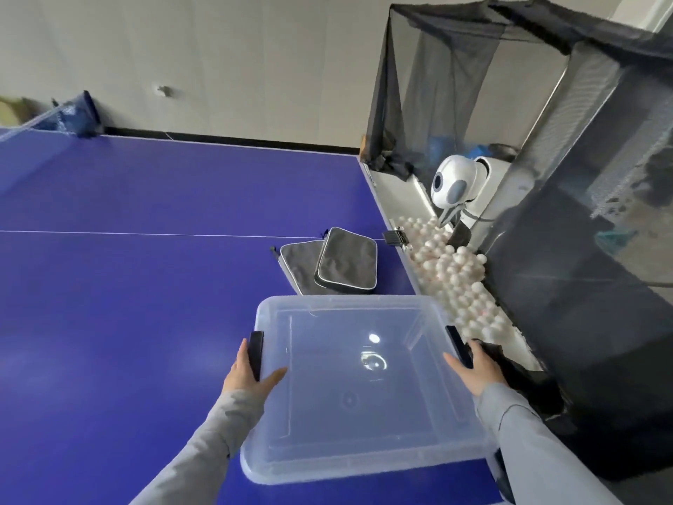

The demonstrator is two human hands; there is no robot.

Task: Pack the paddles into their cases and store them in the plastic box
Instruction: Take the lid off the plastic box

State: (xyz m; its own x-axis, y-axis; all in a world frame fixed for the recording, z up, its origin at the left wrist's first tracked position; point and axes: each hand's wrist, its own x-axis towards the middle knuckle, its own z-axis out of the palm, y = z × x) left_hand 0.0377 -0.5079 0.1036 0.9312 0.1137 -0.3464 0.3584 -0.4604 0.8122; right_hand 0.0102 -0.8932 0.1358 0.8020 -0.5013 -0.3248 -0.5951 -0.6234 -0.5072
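left hand (244, 369) and right hand (473, 369) grip the clear plastic box (327, 464) by its side handles, two cases (329, 266) just beyond.

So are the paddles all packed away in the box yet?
Not yet. Two grey cases lie zipped on the blue table, so the paddles may already be inside, though none show. The left hand and right hand hold the clear plastic box, which looks empty. The cases have yet to go in.
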